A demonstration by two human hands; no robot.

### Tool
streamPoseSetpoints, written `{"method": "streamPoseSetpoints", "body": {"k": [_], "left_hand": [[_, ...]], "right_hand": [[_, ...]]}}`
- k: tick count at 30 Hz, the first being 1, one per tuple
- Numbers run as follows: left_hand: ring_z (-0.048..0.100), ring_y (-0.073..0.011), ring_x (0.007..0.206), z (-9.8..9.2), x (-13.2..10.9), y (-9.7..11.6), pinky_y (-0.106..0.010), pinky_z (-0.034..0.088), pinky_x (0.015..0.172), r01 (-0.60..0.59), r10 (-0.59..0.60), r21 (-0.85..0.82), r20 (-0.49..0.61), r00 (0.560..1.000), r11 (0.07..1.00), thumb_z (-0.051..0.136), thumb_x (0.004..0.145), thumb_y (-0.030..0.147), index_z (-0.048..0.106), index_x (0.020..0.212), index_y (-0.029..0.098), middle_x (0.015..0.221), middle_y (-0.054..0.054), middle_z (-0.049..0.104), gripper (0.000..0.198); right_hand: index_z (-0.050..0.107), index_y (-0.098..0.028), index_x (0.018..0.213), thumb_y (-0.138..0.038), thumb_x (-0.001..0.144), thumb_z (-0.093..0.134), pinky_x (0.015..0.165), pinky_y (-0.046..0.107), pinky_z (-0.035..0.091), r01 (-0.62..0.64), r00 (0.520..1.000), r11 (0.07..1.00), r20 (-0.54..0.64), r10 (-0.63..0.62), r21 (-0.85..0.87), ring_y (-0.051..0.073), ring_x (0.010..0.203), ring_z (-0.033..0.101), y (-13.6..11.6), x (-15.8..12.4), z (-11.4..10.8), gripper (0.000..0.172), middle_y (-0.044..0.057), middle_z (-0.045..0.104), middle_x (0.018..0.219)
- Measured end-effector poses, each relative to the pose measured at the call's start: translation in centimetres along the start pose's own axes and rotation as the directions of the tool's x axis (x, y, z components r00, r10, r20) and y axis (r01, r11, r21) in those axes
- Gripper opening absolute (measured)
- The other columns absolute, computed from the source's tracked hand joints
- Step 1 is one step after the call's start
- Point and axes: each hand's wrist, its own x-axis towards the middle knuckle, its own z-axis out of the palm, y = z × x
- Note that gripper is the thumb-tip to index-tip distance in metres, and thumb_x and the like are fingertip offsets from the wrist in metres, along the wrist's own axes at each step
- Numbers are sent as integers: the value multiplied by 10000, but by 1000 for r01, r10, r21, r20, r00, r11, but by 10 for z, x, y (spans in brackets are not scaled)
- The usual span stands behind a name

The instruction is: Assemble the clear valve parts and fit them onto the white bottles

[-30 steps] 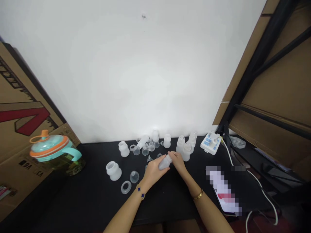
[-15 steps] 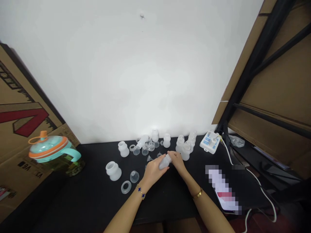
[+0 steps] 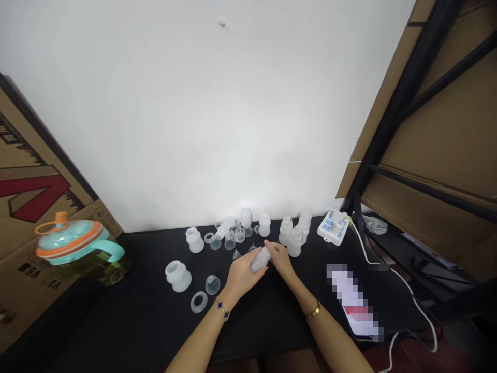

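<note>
From where I stand, a small whitish bottle (image 3: 259, 260) is in the person's grasp, tilted, just below and right of the frame's centre, above the black counter (image 3: 135, 324). The left hand (image 3: 244, 272) is wrapped around its body; the right hand (image 3: 280, 257) has its fingers at the upper end, though I can't tell whether they pinch or merely touch. I'd guess it is thin plastic: light, fairly stiff, hardly fragile, perhaps a bit slippery. The body seems the best place for a firm hold, with fingertips at the narrower end. The clear dome (image 3: 212, 284), lower centre-left, looks thinner and easier to dent.
</note>
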Motion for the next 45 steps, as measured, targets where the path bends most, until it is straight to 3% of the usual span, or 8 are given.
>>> {"method": "streamPoseSetpoints", "body": {"k": [7,15,21,31,45], "left_hand": [[692,-258,1157,-1,2,0,-382,561,1005,34,-34,-42,-5,999,999,741,807,299,606,1358,268,1323,-56,688,568],[720,-262,1092,-2,2,1,-380,588,937,62,-62,-88,2,998,994,747,796,297,606,1371,295,1248,-43,729,591],[702,-256,1135,-2,1,0,-385,565,985,46,-45,-71,27,999,996,741,803,266,575,1401,326,1303,-28,701,624],[694,-253,1154,-4,1,5,-386,552,1013,48,-46,-48,41,998,998,736,801,229,561,1412,336,1328,-21,686,645],[720,-257,1099,-4,2,5,-362,584,952,28,-30,34,39,999,999,730,803,219,571,1395,298,1296,-36,705,618]], "right_hand": [[474,-226,621,-688,883,486,516,247,324,0,1000,999,12,0,-35,141,549,419,-2,-4,0,531,-43,455,551],[389,-221,500,-656,895,475,493,257,270,37,993,994,118,-25,-104,134,521,365,-3,-3,0,594,-27,371,495],[331,-224,477,-606,886,460,510,276,210,35,996,983,91,-19,-179,122,501,303,-6,-2,0,574,-35,303,479],[343,-228,485,-572,876,462,516,276,221,19,997,983,80,-4,-184,129,510,320,-6,-2,-1,534,-35,318,487],[347,-230,460,-562,859,476,504,278,213,-12,998,984,60,24,-179,127,501,308,-3,0,1,535,-31,317,471]]}}
